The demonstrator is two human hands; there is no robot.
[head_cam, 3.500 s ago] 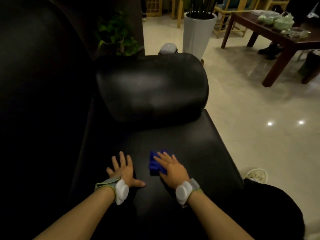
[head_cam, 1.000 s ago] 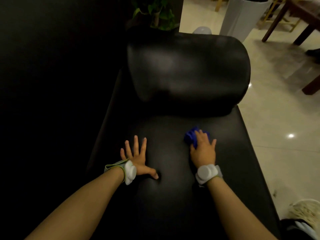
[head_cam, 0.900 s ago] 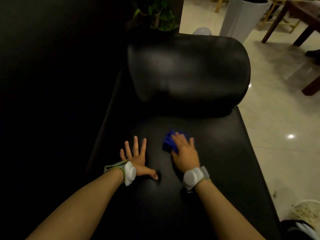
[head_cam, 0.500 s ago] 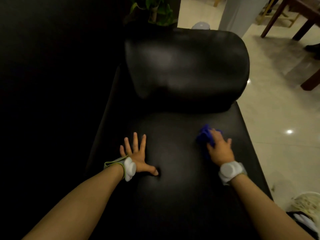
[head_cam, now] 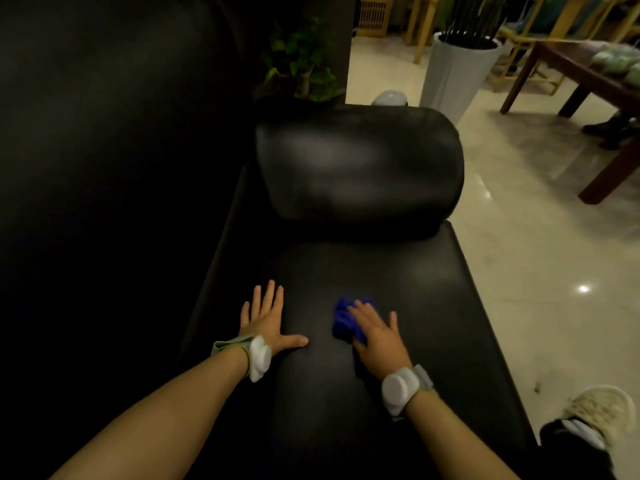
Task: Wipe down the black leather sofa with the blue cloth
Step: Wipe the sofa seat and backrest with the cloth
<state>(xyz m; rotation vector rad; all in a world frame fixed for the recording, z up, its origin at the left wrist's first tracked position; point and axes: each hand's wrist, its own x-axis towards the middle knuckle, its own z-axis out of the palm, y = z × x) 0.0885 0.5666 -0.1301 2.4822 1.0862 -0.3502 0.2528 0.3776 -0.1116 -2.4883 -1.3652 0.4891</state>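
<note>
The black leather sofa (head_cam: 398,271) fills the middle of the head view, its seat running away from me to a rounded armrest (head_cam: 356,168). A crumpled blue cloth (head_cam: 343,322) lies on the seat. My right hand (head_cam: 375,336) presses flat on the cloth with straight fingers, and the cloth sticks out to the left of the fingers. To the left, my left hand (head_cam: 265,318) rests flat on the bare seat with its fingers spread. Both wrists carry white bands.
The dark sofa back (head_cam: 104,168) rises on the left. Behind the armrest stand a green plant (head_cam: 301,67) and a tall white planter (head_cam: 457,67). A wooden table (head_cam: 588,74) stands at the far right on the pale tiled floor (head_cam: 536,271). A shoe (head_cam: 599,414) shows at the lower right.
My right hand has slid the blue cloth back left across the seat, towards my left hand. The left hand stayed planted. The view has tilted up.
</note>
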